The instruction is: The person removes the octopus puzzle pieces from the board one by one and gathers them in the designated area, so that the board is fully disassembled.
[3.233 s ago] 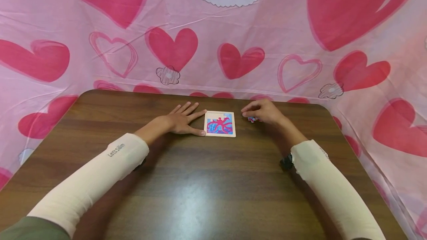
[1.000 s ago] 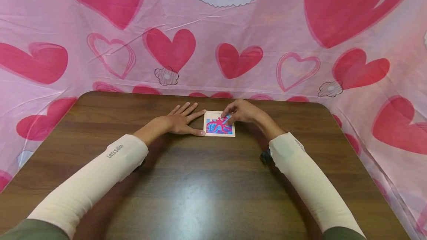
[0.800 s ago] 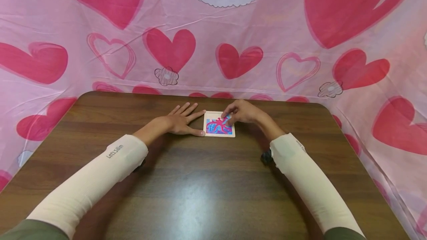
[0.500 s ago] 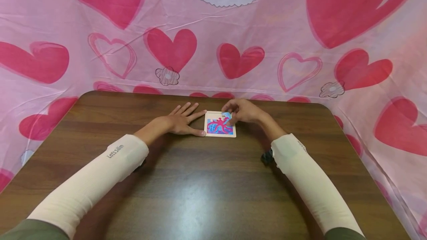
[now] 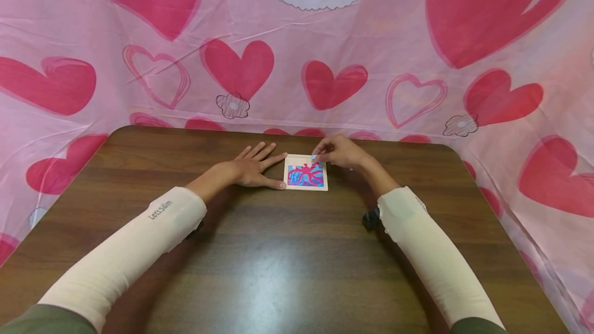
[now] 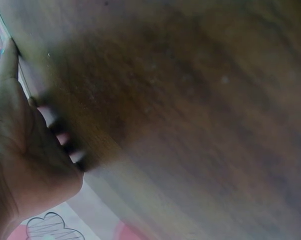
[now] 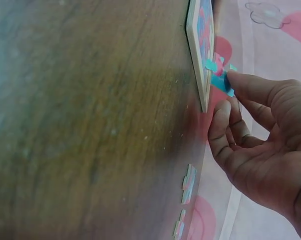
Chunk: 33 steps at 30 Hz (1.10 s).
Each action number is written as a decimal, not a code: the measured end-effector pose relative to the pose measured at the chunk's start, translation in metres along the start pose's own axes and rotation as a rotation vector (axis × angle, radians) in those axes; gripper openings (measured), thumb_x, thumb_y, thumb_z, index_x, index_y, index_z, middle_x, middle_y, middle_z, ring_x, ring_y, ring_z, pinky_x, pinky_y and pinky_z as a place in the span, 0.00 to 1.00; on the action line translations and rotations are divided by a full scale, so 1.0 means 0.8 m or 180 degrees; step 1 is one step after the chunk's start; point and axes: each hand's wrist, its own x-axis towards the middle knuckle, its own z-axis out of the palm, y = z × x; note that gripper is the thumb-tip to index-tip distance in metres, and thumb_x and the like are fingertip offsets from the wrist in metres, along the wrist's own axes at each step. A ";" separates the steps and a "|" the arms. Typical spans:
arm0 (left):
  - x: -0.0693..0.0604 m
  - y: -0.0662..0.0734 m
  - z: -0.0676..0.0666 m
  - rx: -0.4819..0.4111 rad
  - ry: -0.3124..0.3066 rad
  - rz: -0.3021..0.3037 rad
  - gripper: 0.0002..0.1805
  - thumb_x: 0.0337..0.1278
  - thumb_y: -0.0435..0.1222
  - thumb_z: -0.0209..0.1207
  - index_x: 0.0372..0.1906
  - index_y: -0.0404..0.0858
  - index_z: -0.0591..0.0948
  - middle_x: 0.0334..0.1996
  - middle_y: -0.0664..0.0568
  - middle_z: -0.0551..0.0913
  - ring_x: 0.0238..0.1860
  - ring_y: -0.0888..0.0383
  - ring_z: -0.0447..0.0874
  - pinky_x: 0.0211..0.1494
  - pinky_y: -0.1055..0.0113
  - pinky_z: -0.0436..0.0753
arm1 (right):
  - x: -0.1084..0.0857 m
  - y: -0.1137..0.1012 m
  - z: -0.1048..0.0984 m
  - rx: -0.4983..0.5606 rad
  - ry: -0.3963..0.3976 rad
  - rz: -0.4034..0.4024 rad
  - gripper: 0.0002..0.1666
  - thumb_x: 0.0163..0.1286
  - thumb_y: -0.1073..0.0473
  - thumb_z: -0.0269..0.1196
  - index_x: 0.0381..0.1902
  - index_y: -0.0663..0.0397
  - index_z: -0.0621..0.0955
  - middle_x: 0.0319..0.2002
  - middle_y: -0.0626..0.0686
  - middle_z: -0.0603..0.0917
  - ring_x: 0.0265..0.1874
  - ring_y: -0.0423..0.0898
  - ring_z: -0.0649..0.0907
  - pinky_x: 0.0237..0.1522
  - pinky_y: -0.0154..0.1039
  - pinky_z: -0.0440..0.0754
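A square wooden jigsaw puzzle (image 5: pixel 305 175) with a pink octopus on blue lies at the far middle of the table in the head view. Its upper left part shows bare wood. My left hand (image 5: pixel 254 170) lies flat with fingers spread, thumb and forefinger touching the puzzle's left edge. At the upper right corner, my right hand (image 5: pixel 341 152) pinches a blue and pink puzzle piece (image 7: pixel 221 84) between thumb and fingers. In the right wrist view this piece stands tilted over the puzzle's edge. The left wrist view shows the left hand (image 6: pixel 25 145) and mostly table.
Loose puzzle pieces lie on the table by the right hand, one piece (image 7: pixel 189 186) nearer the puzzle and another piece (image 7: pixel 179 226) beyond it. A brown wooden table (image 5: pixel 278 251) reaches back to a pink heart-print cloth (image 5: pixel 287 81).
My right hand has moved left from the loose pieces to the puzzle's upper right corner. Over the last half second it shifts slightly up and right with the piece. The left hand stays put.
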 end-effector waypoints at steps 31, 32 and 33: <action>-0.020 0.011 -0.007 -0.0275 0.0150 0.0123 0.64 0.58 0.88 0.52 0.94 0.68 0.47 0.96 0.54 0.33 0.96 0.44 0.21 0.95 0.37 0.26 | -0.058 0.033 -0.052 0.0309 0.0352 0.0250 0.17 0.78 0.59 0.75 0.58 0.64 0.92 0.38 0.51 0.93 0.34 0.45 0.88 0.38 0.36 0.88; -0.021 0.012 -0.008 -0.0279 0.0145 0.0120 0.64 0.58 0.88 0.52 0.94 0.68 0.47 0.96 0.54 0.33 0.96 0.44 0.21 0.95 0.37 0.26 | -0.060 0.034 -0.053 0.0323 0.0349 0.0285 0.18 0.78 0.59 0.75 0.59 0.64 0.92 0.38 0.51 0.93 0.34 0.45 0.88 0.39 0.36 0.88; -0.019 0.012 -0.008 -0.0267 0.0141 0.0112 0.65 0.57 0.89 0.52 0.94 0.69 0.47 0.96 0.54 0.33 0.96 0.44 0.20 0.95 0.38 0.25 | -0.062 0.035 -0.055 0.0338 0.0349 0.0311 0.18 0.78 0.59 0.75 0.59 0.64 0.92 0.38 0.51 0.93 0.34 0.46 0.88 0.39 0.37 0.89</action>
